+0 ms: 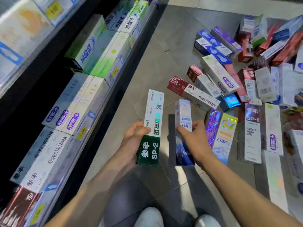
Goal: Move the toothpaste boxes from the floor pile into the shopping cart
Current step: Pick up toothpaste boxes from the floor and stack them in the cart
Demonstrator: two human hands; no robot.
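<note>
1. Pale shoe toes sit at the bottom edge of the view, on the grey floor tiles, with both bare forearms reaching forward above them.
2. Left hand curls around a long white cardboard toothpaste box with a dark green end marked SP-2, thumb across its face, gripping it near the green end and lifted clear of the floor.
3. Right hand pinches a white-and-blue glossy toothpaste box about its middle, fingertips on the far side and thumb on the near side; its lower end looks close to the floor, though whether it touches I cannot tell.
4. Risk, as I judge it: both boxes are held off-centre, so a quick swing toward the cart could let the long end tip and slip out. The shopping cart is not in view, so turning to find it invites a knock against the shelf of boxed toothpaste on the left.
5. Most of the floor pile of mixed red, blue, purple and white toothpaste boxes lies ahead and to the right, overlapping at odd angles; some are foil-shiny and probably slick.
</note>
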